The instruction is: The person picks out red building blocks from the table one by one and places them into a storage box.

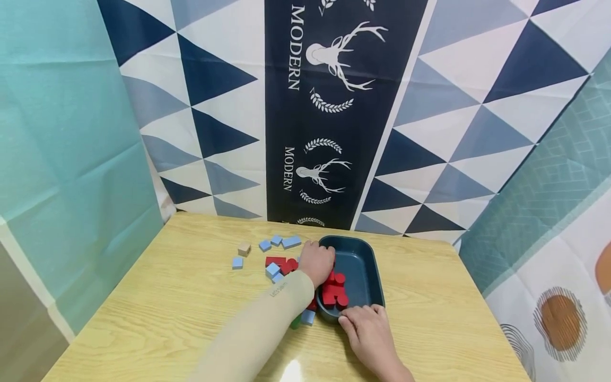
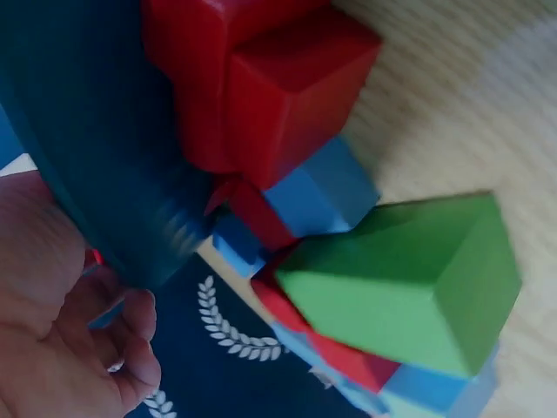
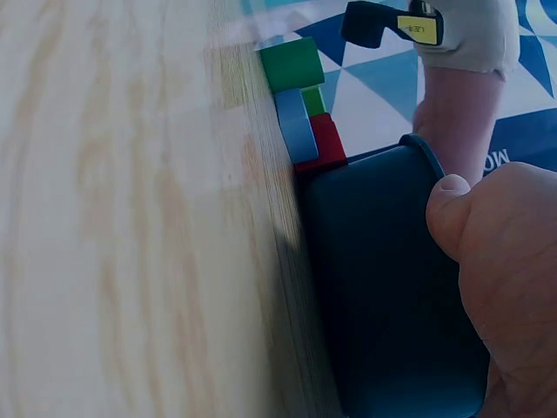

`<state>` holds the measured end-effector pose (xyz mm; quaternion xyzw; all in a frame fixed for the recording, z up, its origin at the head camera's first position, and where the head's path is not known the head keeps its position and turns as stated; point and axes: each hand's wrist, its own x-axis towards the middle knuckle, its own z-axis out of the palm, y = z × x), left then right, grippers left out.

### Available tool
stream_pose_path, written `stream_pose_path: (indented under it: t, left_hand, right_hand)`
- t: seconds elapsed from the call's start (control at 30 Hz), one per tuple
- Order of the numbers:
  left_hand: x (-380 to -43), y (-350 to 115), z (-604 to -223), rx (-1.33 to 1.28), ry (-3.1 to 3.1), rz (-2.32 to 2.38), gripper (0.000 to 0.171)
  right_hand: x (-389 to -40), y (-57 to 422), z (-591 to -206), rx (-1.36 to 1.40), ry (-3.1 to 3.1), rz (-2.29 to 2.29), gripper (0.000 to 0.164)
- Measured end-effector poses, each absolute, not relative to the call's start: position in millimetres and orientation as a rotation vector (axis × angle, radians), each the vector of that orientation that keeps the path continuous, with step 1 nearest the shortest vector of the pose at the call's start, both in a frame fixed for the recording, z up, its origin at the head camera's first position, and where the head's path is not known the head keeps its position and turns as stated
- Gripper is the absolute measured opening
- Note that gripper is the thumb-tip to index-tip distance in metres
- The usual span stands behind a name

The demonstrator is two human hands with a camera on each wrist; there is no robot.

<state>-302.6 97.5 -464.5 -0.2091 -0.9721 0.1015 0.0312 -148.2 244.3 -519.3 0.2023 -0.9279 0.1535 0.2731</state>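
Note:
A dark blue rectangular tray stands on the table, with several red blocks along its left side. My left hand reaches over its left rim, with its fingers curled at the far left part. A bit of red shows by the fingers in the left wrist view, but I cannot tell whether they hold it. At the near right corner, my right hand grips the tray's rim, its thumb over the edge. Outside the tray wall lie a green block, red blocks and a blue block.
Farther left on the wooden table are light blue blocks, a plain wood block and a red rectangular block. A patterned curtain hangs at the table's back edge. The left sleeve covers part of the pile.

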Motion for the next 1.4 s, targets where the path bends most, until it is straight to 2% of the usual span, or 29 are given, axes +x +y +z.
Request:
stream_pose_path:
  t: [0.23,0.7,1.0,1.4]
  left_hand:
    - [-306.4,96.3,-471.4,-0.613,-3.075,0.19,0.042]
    - [-300.3,92.6,-477.7,-0.618,-3.086,0.037,0.042]
    - [-298.8,94.3,-482.0,-0.583,-3.086,-0.008,0.053]
    - [-296.1,92.7,-484.1,-0.619,-2.977,0.008,0.05]
  right_hand:
    - [-148.0,244.1,-518.0,0.527,-2.54,0.41,0.009]
    - [-148.0,243.4,-517.6,0.517,-2.558,0.399,0.01]
    - [-147.5,243.7,-518.4,0.518,-2.547,0.407,0.011]
    - [-147.8,243.2,-518.4,0.513,-2.55,0.393,0.01]
